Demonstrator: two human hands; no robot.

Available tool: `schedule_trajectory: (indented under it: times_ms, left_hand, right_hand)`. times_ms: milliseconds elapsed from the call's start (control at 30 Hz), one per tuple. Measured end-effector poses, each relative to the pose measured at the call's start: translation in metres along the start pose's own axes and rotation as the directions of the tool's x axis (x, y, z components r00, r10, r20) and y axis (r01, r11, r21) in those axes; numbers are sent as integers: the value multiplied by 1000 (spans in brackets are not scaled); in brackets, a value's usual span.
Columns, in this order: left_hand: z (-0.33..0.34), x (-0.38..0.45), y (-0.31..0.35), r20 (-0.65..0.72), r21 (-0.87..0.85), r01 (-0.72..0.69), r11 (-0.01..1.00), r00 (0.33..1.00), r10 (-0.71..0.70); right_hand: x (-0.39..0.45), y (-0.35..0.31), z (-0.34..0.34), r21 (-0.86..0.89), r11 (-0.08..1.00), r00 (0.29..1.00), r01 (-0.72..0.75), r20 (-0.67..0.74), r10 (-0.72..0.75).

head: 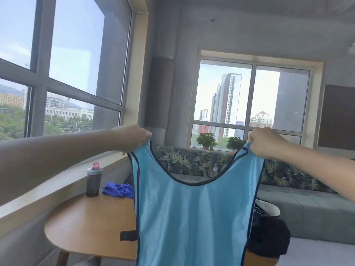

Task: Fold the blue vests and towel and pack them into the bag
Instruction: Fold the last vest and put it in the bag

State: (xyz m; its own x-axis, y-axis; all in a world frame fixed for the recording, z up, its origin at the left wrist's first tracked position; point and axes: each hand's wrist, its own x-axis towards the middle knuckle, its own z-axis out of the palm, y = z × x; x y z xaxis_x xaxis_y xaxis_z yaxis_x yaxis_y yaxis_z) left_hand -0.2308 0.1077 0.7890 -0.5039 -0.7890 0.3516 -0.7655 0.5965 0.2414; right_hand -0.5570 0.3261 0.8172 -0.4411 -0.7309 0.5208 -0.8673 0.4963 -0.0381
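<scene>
Held up nearest the camera, a light-blue mesh vest was pinched at its shoulder straps by the curled fingers of the left hand and right hand. Hanging over the wooden table, its hem could be snagged on the black bag when lowered.

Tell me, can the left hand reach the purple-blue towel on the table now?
Probably not right away. The left hand grips one shoulder strap of the blue vest, held up in the air. The towel lies uncovered beside the bottle, but the hand must release the strap first.
</scene>
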Motion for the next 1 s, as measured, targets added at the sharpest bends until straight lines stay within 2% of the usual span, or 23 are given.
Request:
schedule_trajectory:
  times_ms: [33,67,100,200,333,433,567,700,867,1000]
  left_hand:
    - [-4,-2,0,-14,-159,61,985,998,-64]
    - [-5,-11,3,-48,-225,75,972,995,-88]
    - [-7,-12,2,-41,-162,79,984,995,-87]
    - [-2,-6,-3,94,19,65,998,993,-66]
    - [14,-4,-13,240,-154,158,975,963,-118]
    - [37,-6,-19,306,-255,111,961,951,-28]
    - [63,-6,-20,194,-19,-56,998,979,59]
    - [88,2,-22,77,202,-193,960,980,181]
    - [127,23,-30,85,250,-213,945,977,198]
    - [152,49,-45,89,292,-227,929,974,210]
  right_hand:
    - [-1,-2,3,12,1000,1000,-8,-20,8]
    - [0,-3,7,40,999,999,-2,-40,4]
    - [-2,-3,11,54,999,1000,2,-30,0]
    - [-4,-3,20,68,997,1000,22,-9,-22]
    - [-16,-1,35,121,992,1000,26,1,-26]
    - [-27,2,57,219,974,992,65,-117,-40]
    - [-34,8,94,83,989,974,122,-203,-103]
    - [-28,10,131,-127,961,943,244,-202,-266]
    - [-7,2,179,-211,934,923,289,-198,-330]
    - [13,0,221,-273,912,930,308,-118,-349]
